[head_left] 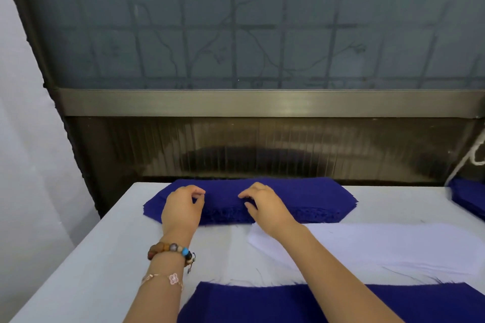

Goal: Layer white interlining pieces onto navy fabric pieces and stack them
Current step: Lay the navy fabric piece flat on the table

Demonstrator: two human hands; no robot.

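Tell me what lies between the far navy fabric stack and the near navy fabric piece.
In the head view, flat white interlining pieces lie there, toward the right; left of them, only white table covering shows.

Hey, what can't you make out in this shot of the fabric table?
Head view only:
Navy stack: layer count, edges too fine.
Left hand and right hand: whether the curled fingers pinch a piece, too small.
Second navy pile: cut off by right edge.
Near navy piece: cut off by bottom edge, crossed by forearms.
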